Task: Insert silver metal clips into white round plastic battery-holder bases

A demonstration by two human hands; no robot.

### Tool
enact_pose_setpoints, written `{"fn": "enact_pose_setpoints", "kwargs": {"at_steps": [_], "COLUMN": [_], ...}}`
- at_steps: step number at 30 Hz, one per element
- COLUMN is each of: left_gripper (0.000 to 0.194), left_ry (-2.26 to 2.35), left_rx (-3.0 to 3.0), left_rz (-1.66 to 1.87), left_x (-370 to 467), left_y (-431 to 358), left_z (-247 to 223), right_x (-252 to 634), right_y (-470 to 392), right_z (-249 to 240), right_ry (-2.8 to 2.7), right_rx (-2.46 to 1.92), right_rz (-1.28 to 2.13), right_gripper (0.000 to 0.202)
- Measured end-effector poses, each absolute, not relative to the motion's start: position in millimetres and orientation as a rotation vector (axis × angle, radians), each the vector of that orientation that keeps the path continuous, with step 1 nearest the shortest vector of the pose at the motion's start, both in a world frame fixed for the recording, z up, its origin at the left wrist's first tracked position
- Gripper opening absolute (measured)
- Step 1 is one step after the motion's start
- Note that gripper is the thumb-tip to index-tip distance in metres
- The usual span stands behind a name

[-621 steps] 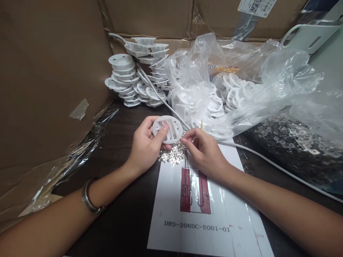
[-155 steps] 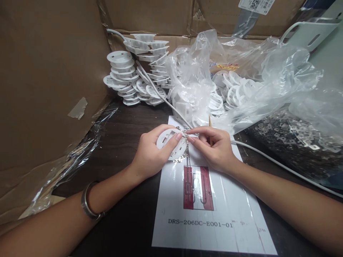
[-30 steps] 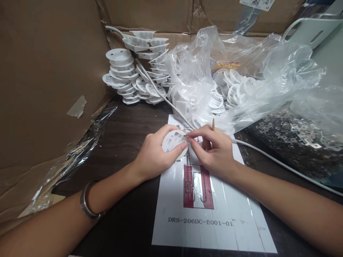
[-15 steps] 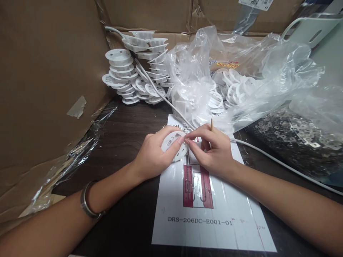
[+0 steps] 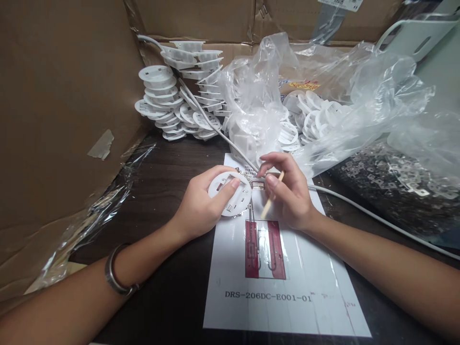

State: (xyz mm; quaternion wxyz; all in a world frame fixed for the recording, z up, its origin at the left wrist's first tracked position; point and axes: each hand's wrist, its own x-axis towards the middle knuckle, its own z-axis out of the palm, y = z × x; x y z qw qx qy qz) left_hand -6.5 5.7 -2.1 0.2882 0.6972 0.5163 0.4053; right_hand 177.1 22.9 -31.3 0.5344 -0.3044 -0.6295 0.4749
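My left hand (image 5: pixel 204 201) grips a round white plastic disc (image 5: pixel 239 196) by its left side, with the thumb lying across its face. The disc has rectangular openings. Small metal pieces (image 5: pixel 244 177) show around its far edge. Just right of the disc, my right hand (image 5: pixel 289 189) holds a thin wooden stick (image 5: pixel 269 203) between thumb and fingers, its lower end slanting down to the left. Under both hands lies a printed sheet (image 5: pixel 287 306) with a red-and-white diagram and the text DRS-206DC-E001-01.
Stacked white discs (image 5: pixel 158 93) stand at the back left. More discs (image 5: pixel 323 120) lie by a clear plastic bag (image 5: pixel 258 96). Many small metal pieces (image 5: pixel 388 177) are heaped on the right. A white cable (image 5: pixel 362 213) crosses the dark table (image 5: pixel 168 306); cardboard (image 5: pixel 72 72) rises at left.
My right hand has moved away from the disc to the right, and its stick has swung to point down toward the sheet. My left hand and the disc have shifted slightly left.
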Motion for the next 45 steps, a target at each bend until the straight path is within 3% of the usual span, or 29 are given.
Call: {"fn": "enact_pose_setpoints", "kwargs": {"at_steps": [5, 6, 9, 10, 14, 22, 25, 32, 45], "left_gripper": [0.015, 0.015, 0.014, 0.014, 0.014, 0.016, 0.017, 0.017, 0.015], "left_ry": [1.373, 1.368, 1.368, 1.369, 1.394, 1.425, 1.433, 1.459, 1.409], "left_rx": [1.792, 1.782, 1.758, 1.754, 1.777, 1.831, 1.833, 1.855, 1.867], "left_rz": [1.077, 1.075, 1.073, 1.077, 1.089, 1.107, 1.103, 1.101, 1.085], "left_x": [-7, -7, -7, -7, -7, -8, -8, -8, -6], "left_y": [6, 6, 5, 5, 6, 7, 7, 7, 6], "left_z": [-1, -1, -1, -1, -3, -4, -3, -3, -4], "right_x": [180, 178, 174, 173, 172, 172, 172, 170, 167], "right_y": [25, 25, 25, 24, 22, 19, 20, 17, 16], "right_z": [-36, -36, -34, -33, -30, -30, -33, -29, -31], "right_ry": [-1.531, -1.535, -1.452, -1.42, -1.44, -1.468, -1.486, -1.538, -1.545], "right_rx": [-0.565, -0.605, -0.743, -0.767, -0.777, -0.825, -0.788, -0.748, -0.724], "right_rz": [1.287, 1.26, 1.159, 1.153, 1.076, 0.973, 0.954, 0.777, 0.963], "right_gripper": [0.065, 0.062, 0.023, 0.019, 0.042, 0.049, 0.043, 0.003, 0.005]}}
